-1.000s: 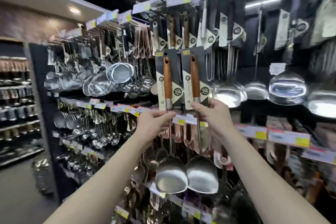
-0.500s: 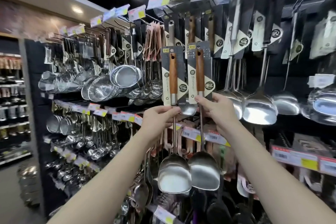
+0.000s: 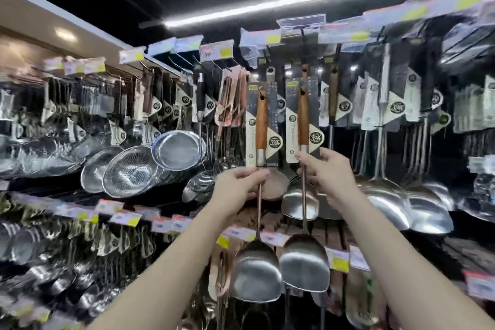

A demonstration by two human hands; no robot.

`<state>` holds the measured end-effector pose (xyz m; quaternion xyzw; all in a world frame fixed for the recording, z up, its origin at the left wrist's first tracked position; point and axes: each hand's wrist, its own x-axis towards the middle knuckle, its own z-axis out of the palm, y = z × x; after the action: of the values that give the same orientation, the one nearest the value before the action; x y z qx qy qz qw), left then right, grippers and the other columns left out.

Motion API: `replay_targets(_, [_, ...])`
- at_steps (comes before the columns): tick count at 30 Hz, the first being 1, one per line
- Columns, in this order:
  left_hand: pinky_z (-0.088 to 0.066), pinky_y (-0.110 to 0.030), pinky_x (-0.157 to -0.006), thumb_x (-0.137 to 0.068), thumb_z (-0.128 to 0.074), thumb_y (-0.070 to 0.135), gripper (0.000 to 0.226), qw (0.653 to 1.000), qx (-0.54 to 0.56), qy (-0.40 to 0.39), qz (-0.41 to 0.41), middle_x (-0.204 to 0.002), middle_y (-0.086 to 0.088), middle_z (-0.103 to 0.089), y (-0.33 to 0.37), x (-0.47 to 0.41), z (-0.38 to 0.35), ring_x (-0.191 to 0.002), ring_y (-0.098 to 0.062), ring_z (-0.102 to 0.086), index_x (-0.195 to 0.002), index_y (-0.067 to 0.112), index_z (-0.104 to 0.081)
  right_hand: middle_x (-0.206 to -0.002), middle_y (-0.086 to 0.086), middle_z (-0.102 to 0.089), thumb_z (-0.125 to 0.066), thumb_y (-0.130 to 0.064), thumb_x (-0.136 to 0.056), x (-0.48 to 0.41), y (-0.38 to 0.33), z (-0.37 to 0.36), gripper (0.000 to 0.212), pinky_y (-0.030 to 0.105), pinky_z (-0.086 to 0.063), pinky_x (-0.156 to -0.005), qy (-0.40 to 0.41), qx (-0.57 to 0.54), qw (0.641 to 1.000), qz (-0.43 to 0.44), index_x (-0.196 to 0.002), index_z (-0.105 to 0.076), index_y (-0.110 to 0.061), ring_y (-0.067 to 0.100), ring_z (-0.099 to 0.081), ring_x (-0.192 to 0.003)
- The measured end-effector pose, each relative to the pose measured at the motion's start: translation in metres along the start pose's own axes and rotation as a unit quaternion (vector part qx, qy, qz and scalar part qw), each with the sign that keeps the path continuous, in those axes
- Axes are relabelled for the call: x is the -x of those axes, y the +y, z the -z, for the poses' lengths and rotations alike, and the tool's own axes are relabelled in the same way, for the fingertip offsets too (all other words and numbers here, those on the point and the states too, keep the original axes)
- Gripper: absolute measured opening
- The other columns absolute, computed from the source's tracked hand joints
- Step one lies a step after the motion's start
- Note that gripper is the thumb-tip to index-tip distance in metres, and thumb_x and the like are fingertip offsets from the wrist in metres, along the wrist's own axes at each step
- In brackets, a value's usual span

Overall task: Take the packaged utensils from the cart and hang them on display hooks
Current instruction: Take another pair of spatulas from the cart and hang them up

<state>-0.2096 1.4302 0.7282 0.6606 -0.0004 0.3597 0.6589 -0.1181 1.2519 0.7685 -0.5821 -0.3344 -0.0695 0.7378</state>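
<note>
Two packaged utensils, a left steel spatula (image 3: 261, 126) and a right steel spatula (image 3: 303, 118), w/ brown wood handles on grey-and-cream cards, are held upright before the top row of hung utensils (image 3: 385, 94). Vs. 0.5 s ago, both sit higher. Arms outstretched; left hand (image 3: 241, 186) & right hand (image 3: 328, 177) each grip-pinch a shaft below its handle.

The dark display rack (image 3: 455, 158) carries rows of metal hooks (image 3: 303, 36), most fronted by white-and-yellow price tags (image 3: 217, 51). On the upper left hooks hang round steel wire-mesh strainers (image 3: 178, 150). To the right hang carded steel spatulas (image 3: 385, 203) with broad shiny blades, packed close together. A lower rail (image 3: 124, 217) bears more price labels, with blurred steel utensils hanging beneath.
</note>
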Motion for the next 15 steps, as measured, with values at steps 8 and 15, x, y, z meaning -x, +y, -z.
replay_targets(8, [-0.041, -0.01, -0.046, -0.093, -0.075, 0.013, 0.023, 0.998, 0.035, -0.049, -0.014, -0.051, 0.011, -0.062, 0.021, -0.035, 0.019, -0.042, 0.002, -0.051, -0.107, -0.005, -0.073, -0.09, 0.013, -0.068, -0.083, -0.022, -0.086, -0.032, -0.016, -0.019, 0.034, 0.049, -0.06, -0.087, 0.042, 0.053, 0.997, 0.023, -0.102, -0.07, 0.006, 0.014, -0.069, -0.063])
replay_targets(15, [-0.051, -0.014, -0.057, -0.089, -0.08, 0.018, 0.023, 0.996, 0.033, -0.066, -0.043, -0.079, -0.003, -0.071, 0.034, -0.047, 0.025, -0.055, -0.002, -0.063, -0.106, 0.003, -0.078, -0.103, 0.019, -0.073, -0.082, -0.024, -0.086, -0.052, -0.034, -0.026, 0.033, 0.021, -0.058, -0.062, 0.067, 0.096, 0.992, 0.055, -0.109, -0.071, -0.002, 0.014, -0.07, -0.067])
